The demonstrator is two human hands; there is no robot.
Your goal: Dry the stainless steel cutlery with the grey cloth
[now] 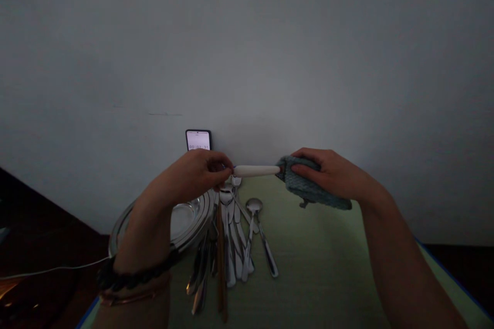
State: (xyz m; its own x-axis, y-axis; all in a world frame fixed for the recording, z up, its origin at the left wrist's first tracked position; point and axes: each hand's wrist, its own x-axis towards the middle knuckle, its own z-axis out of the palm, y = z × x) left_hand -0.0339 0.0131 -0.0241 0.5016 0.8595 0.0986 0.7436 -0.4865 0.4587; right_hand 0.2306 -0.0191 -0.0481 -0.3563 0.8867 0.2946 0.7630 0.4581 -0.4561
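Note:
My left hand pinches one end of a utensil with a smooth white handle, held level above the table. The utensil's kind cannot be made out. Its other end goes into a folded grey-blue cloth, which my right hand grips between thumb and fingers. Below the hands lie several metal spoons and other cutlery, roughly side by side. Two spoons rest slightly apart on the right of that group. A pair of wooden chopsticks lies along its left side.
Round metal plates or bowls stand on the left, partly behind my left forearm. A phone showing a timer leans against the pale wall. The greenish table has a blue edge. A thin white cable runs at the left.

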